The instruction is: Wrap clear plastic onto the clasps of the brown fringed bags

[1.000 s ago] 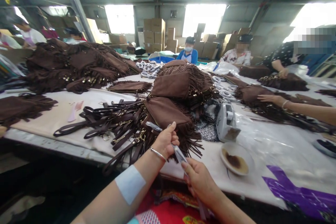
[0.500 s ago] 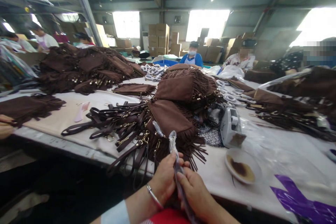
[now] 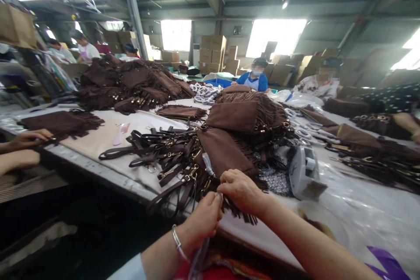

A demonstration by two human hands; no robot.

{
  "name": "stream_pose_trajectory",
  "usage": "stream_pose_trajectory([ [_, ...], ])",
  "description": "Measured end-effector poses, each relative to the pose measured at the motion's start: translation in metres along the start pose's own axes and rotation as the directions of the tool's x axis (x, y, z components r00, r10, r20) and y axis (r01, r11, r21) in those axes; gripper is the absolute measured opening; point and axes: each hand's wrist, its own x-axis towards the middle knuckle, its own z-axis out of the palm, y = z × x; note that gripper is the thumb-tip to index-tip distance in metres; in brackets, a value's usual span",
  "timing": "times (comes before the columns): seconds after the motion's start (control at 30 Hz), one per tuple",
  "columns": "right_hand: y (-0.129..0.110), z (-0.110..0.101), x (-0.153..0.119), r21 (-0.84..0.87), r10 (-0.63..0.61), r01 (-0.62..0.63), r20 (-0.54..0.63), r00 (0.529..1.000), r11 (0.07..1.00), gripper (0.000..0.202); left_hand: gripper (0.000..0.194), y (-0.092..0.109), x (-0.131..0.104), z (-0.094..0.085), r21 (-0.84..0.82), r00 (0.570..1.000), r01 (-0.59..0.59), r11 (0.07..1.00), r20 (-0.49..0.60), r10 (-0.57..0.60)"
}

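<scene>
Plainly, I have both hands brought together at the near edge of the counter (image 3: 114,116), low in the middle of my view. My left hand (image 3: 207,213) is curled around a plastic-wrapped strip (image 3: 198,259), whose lower part hangs below the fist toward the lap. My right hand (image 3: 242,189) comes in from the right, fingertips bunched just at the left thumb and apparently pinching the strip's upper end; its own thumb is hidden, so I can't tell the exact grip. I judge that the left is the anchor, leaving the right free for fine finger work, and that holding the strip off the counter lets its length hang loose.

Just beyond the fingers lies a brown fringed bag (image 3: 226,151), with a small wrapped piece (image 3: 208,164) resting on it, likely set there to be within reach. To its left, dark straps (image 3: 154,146) with gold clips fan out, probably so that single ones lift free. A white tape dispenser (image 3: 305,173) stands to the right, near the right forearm, which partly covers a dish (image 3: 323,223). A pink comb (image 3: 121,134) lies farther left, well apart from my hands. At the far left, a co-worker's hand (image 3: 35,136) rests against another bag (image 3: 62,121).
</scene>
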Motion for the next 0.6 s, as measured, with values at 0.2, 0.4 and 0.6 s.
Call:
stream_pose_trajectory([
  [0.2, 0.003, 0.017, -0.007, 0.03, -0.03, 0.029, 0.001, 1.0, 0.999, 0.023, 0.031, -0.001, 0.002, -0.011, -0.113, 0.998, 0.027, 0.993, 0.064, -0.02],
  [0.4, 0.01, 0.031, -0.026, 0.027, -0.116, 0.12, -0.098, 0.988, 0.992, 0.029, 0.015, 0.006, 0.015, -0.023, -0.37, 0.931, 0.296, 0.881, 0.319, -0.179],
  [0.6, -0.001, 0.025, -0.026, 0.065, -0.107, 0.116, -0.128, 0.986, 0.991, 0.029, 0.029, 0.006, 0.015, -0.024, -0.234, 0.94, 0.262, 0.936, 0.281, -0.193],
])
